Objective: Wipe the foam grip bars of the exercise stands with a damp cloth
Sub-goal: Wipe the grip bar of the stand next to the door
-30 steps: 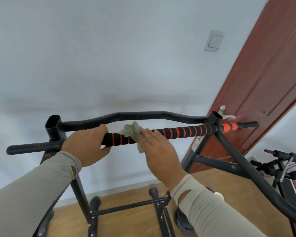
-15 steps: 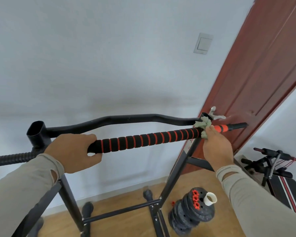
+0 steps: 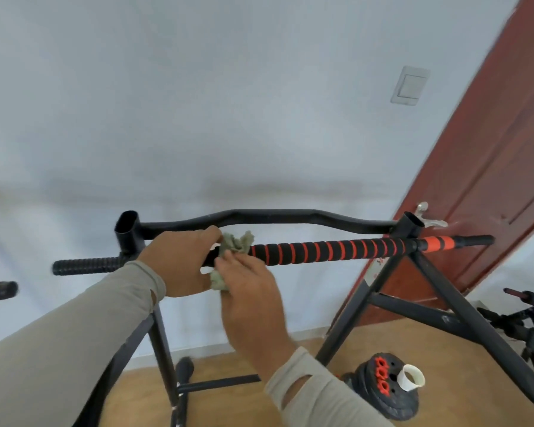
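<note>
At centre frame, right hand [image 3: 247, 291]: fingers closed on the damp cloth [image 3: 233, 245], pressing it around the foam grip bar [image 3: 321, 249] at its left end, likely for full contact. Left hand [image 3: 179, 263]: fingers wrapped round the bar just beside the cloth, apparently steadying the exercise stand [image 3: 444, 306]. Half a second earlier the cloth sat at the bar's right end, near the door [image 3: 490, 180]; the left hand's grip is unchanged.

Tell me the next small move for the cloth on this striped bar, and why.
Probably slide the right hand with the cloth rightward along the foam bar toward the orange end. The cloth sits bunched at the bar's left end, against the left hand gripping it there.
</note>
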`<move>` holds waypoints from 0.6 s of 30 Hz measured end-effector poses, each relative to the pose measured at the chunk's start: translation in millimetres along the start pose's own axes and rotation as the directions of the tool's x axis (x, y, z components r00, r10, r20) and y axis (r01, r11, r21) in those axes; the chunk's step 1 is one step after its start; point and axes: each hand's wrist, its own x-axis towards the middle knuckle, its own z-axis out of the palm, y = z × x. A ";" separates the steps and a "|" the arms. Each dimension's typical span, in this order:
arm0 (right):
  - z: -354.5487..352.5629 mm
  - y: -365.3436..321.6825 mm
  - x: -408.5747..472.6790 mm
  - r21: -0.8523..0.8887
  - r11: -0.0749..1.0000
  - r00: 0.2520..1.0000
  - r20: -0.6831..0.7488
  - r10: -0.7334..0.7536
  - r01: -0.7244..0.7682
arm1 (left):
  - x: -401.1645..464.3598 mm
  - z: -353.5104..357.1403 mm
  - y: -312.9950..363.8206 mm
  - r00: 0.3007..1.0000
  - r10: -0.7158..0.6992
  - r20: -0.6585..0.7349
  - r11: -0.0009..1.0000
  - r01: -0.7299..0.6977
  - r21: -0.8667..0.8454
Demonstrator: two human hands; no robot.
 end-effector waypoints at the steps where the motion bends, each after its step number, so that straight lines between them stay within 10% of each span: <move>1: -9.2 2.7 1.4 0.056 0.998 0.999 0.019 0.038 -0.039 | -2.2 -1.0 0.3 1.000 -0.001 -0.011 1.000 0.001 -0.001; 11: -76.9 -34.0 45.0 0.469 0.811 0.937 0.172 0.305 -0.350 | -75.0 -39.8 -12.6 0.992 0.022 -0.125 1.000 -0.020 0.011; 15: -64.9 -41.5 58.9 0.517 0.755 0.914 0.184 0.361 -0.402 | -120.2 -60.5 -69.2 0.861 -0.388 -0.329 0.919 0.332 -0.213; 18: -54.2 -52.1 69.2 0.510 0.757 0.911 0.171 0.376 -0.409 | -141.6 -51.9 -97.2 0.737 -0.651 -0.181 0.737 0.556 -0.384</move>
